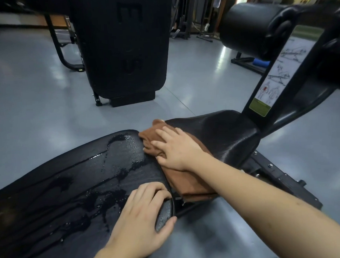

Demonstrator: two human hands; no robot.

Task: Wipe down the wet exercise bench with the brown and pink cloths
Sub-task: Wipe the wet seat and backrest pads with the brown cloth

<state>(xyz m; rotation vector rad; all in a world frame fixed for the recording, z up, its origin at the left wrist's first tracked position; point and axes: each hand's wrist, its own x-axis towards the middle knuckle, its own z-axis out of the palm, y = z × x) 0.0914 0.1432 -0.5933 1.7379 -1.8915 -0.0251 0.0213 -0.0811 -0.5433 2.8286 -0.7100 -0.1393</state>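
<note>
Over the seat gap, the right hand lies spread flat on the brown cloth, pressing it down to soak water; the left hand curls around the wet bench edge, likely bracing. Pink cloth unseen.

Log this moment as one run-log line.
right hand flat on brown cloth | left hand gripping bench edge | bench wet | pink cloth unseen

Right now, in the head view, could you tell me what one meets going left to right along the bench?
Wet back pad → left hand gripping the pad's edge → brown cloth under the right hand → seat pad → instruction sticker.
</note>
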